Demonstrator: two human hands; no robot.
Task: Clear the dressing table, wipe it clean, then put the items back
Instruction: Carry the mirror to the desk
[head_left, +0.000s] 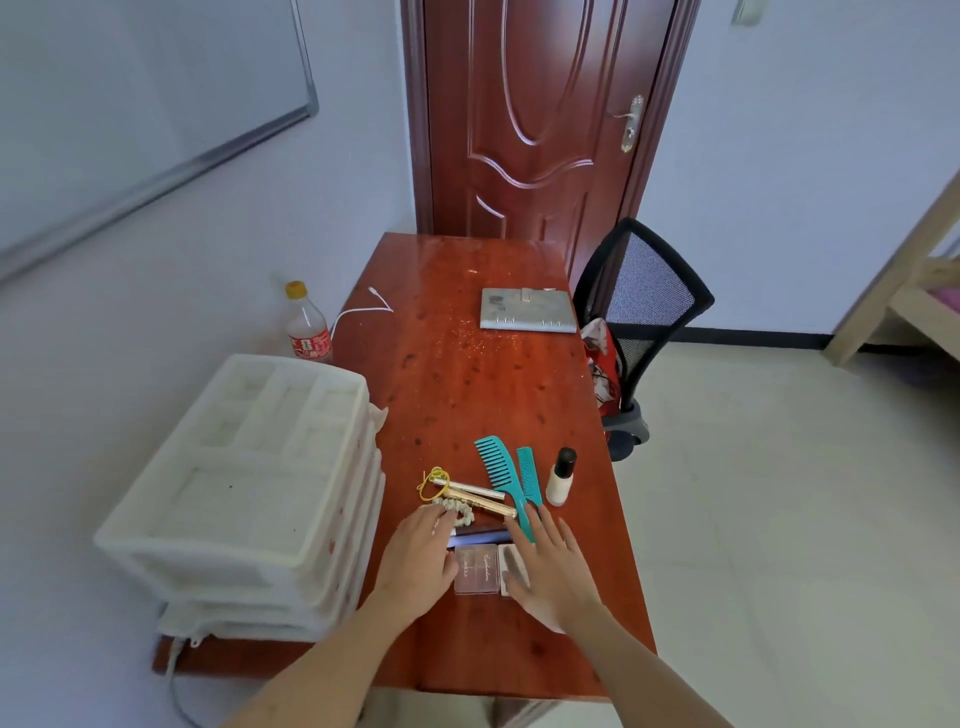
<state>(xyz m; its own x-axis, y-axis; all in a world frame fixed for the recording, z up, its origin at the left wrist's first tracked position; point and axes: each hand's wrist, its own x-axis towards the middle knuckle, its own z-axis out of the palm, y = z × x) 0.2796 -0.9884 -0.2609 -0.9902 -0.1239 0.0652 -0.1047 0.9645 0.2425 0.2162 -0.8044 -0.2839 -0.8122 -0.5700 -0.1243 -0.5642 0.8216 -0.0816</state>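
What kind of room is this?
Probably a bedroom. A reddish wooden dressing table holds two teal plastic combs and a small white bottle with a black cap, and a pale wooden bed frame stands at the right.

Two bare forearms come into view from the bottom edge, no sleeves on either one, uncovered right down to the frame's lower border. The left hand (421, 558) shows its back to the camera, no ring, no watch, no bracelet at the wrist. The right hand (553, 566) is much the same: bare fingers, bare wrist, nothing strapped or tied on. Nails look short and plain as far as the blur allows. No gloves on either hand. Nothing more of the person shows.
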